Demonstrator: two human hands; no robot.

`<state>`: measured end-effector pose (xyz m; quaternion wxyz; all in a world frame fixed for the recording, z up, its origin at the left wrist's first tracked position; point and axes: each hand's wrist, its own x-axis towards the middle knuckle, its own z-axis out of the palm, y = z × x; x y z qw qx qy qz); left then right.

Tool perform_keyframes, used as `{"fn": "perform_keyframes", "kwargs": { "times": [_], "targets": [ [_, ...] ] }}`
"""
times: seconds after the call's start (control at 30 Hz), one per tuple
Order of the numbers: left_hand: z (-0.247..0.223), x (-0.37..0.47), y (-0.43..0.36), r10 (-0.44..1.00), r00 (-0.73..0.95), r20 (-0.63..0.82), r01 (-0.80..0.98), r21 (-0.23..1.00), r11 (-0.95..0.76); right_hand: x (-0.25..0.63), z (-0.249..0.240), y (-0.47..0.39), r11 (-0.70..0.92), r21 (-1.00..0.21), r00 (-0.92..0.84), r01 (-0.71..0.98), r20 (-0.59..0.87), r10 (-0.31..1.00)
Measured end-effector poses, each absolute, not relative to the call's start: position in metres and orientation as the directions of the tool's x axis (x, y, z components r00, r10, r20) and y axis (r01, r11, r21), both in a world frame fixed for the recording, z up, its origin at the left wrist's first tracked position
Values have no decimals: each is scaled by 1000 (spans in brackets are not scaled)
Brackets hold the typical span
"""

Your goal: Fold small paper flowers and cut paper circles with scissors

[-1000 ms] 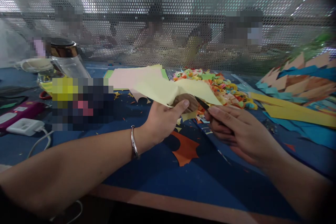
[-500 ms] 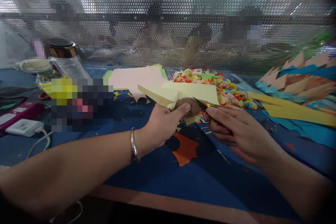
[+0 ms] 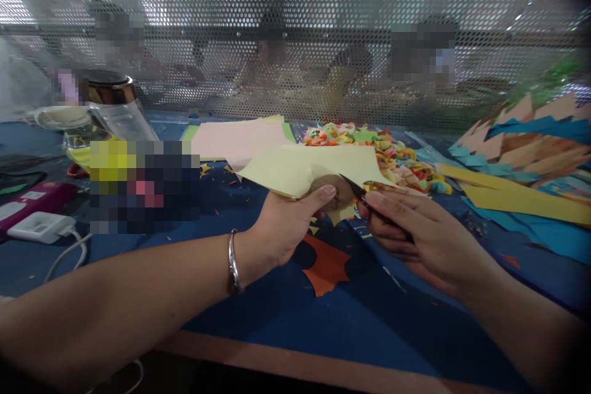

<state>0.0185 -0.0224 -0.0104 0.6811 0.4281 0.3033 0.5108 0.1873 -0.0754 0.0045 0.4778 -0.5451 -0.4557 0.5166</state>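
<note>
Our left hand (image 3: 289, 221) pinches the pale yellow paper sheet (image 3: 309, 169) w/ thumb on top. Our right hand (image 3: 410, 234) is closed round dark scissors (image 3: 357, 188), blades at the sheet's edge, above the blue table (image 3: 277, 301).

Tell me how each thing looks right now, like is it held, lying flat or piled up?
Left hand: closed on the yellow paper.
Yellow paper: held up off the table, bent.
Right hand: gripping the scissors.
Scissors: blades at the paper's edge; open or shut is too small to tell.
Pink paper: lying flat.
Orange scrap: lying flat, edges cut jagged.
Colourful paper bits: heaped in a pile.
Jar: upright, lid on.
</note>
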Motion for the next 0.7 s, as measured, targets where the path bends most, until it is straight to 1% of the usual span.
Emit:
{"fn": "perform_keyframes", "kwargs": {
  "times": [0.1, 0.4, 0.6, 0.7],
  "targets": [
    [-10, 19, -24, 955, 297, -4, -436, 889, 140, 186, 6, -76, -121, -993, 38, 3, -121, 992],
    [-10, 19, -29, 964, 265, -21, -436, 889, 140, 187, 6, -76, -114, -993, 19, 3, -114, 993],
    [-10, 19, -29, 957, 288, 23, -416, 904, 103, 191, 3, -75, -102, -994, 0, 42, -102, 995],
    [-10, 20, -26, 955, 286, 71, -421, 905, 59, 192, 3, -75, -95, -994, -1, 49, -95, 995]
  ]
}}
